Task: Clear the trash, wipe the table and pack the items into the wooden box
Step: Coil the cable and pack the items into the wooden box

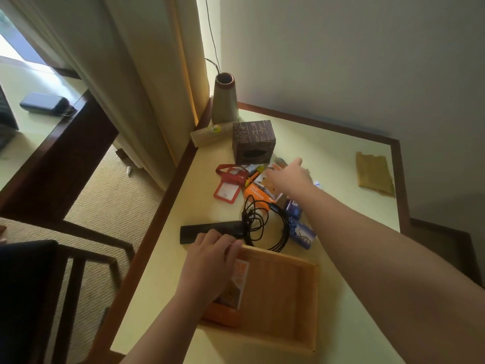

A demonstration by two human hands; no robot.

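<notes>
The wooden box [294, 292] lies open at the table's near edge with an orange carton [237, 282] inside at its left. My left hand [210, 256] rests on the box's far left corner, fingers curled over its rim. My right hand [291, 177] reaches out over the pile, fingers spread above an orange "Fast Charger" box [258, 193]. Around it lie a red badge holder with lanyard [227, 189], a tangled black cable [262, 224], a black remote [210, 229] and blue-white packets [301, 233].
A dark patterned tissue box [253, 141], a tall grey vase [224, 98] and a paper cup on its side [207, 134] stand at the back left. A yellow cloth [374, 173] lies at the right. A chair [39, 285] stands left of the table.
</notes>
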